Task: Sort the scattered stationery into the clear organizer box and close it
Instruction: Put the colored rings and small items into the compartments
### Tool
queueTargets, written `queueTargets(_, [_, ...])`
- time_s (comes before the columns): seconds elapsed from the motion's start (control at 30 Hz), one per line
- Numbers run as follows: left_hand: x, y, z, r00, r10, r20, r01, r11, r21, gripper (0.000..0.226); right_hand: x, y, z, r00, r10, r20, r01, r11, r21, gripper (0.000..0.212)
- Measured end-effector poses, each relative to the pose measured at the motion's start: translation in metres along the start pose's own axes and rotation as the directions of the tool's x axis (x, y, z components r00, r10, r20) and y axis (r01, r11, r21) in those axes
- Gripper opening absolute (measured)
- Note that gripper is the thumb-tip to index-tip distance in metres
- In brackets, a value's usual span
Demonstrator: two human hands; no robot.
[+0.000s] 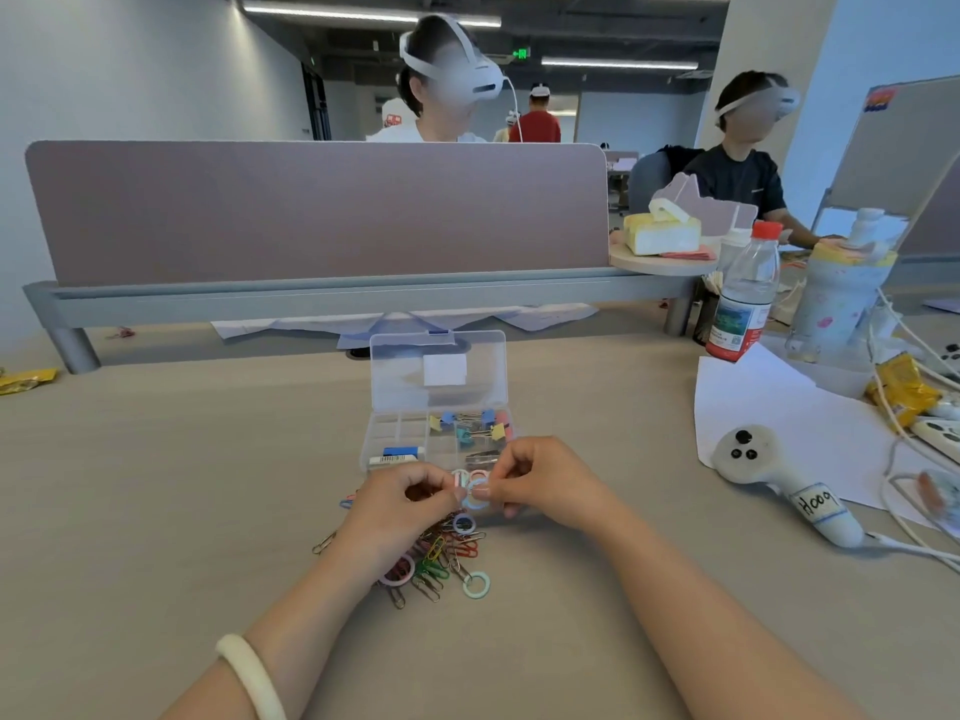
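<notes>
The clear organizer box (374, 433) stands open on the desk, its lid (439, 368) tilted up at the back. Coloured binder clips (475, 426) fill a right compartment and an eraser (401, 454) lies at the front left. Just in front of the box, my left hand (400, 504) and my right hand (545, 485) meet and pinch small pastel rings (474, 492) between their fingertips. Below them lies a pile of coloured paper clips (439, 556) with more rings, one mint green (476, 585).
A white controller (769, 478) lies on paper (810, 433) to the right, with cables beside it. A water bottle (745, 293) stands at the back right. A grey divider (317, 210) runs behind the box; two people wearing headsets sit beyond it.
</notes>
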State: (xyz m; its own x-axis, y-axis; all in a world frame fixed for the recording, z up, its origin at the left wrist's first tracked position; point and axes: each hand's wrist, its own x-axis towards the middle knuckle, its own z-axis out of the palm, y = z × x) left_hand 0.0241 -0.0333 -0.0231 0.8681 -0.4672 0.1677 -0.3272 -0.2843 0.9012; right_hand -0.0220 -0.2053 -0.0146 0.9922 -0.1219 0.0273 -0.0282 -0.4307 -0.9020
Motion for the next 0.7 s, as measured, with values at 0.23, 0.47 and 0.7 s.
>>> queueTargets(0.23, [-0.0024,0.0017,-0.0013,1.0,-0.007,-0.019,0.006,0.999,-0.032,0.004,-0.002,-0.003,-0.002,0.999,-0.016,0.047,0.01,0.993,0.119,0.011])
queueTargets(0.47, [-0.0024,0.0034,-0.0038,0.999,-0.031,0.025,0.034,0.991,-0.128,0.004,-0.0035,-0.0056,0.0028,0.999,-0.001,0.044,-0.001,0.999,0.041,0.016])
queueTargets(0.7, [-0.0044,0.0019,-0.0045,0.995,-0.045,0.088,0.053,0.994,-0.098,0.011,-0.0057,-0.0069,0.002,0.996,-0.011,0.084,0.007,0.999,0.05,0.009])
